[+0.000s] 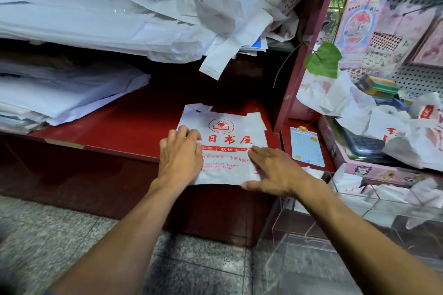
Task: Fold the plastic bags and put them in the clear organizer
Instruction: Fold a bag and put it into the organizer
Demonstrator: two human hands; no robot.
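Red shelf (134,127) under me, printed plastic bag (230,141) lying flat at its front edge. Left hand (179,153) and right hand (273,170) press it, fingers flat. I'd smooth outward before creasing; clear organizer (311,235) waits lower right.

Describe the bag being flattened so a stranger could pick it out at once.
Start at the dark red shelf unit and go to the front right of its lower shelf. There a white plastic bag lies flat under the left hand and the right hand. Unlike the crumpled bags heaped on the shelf above, it is spread smooth, showing a red book-and-sun logo.
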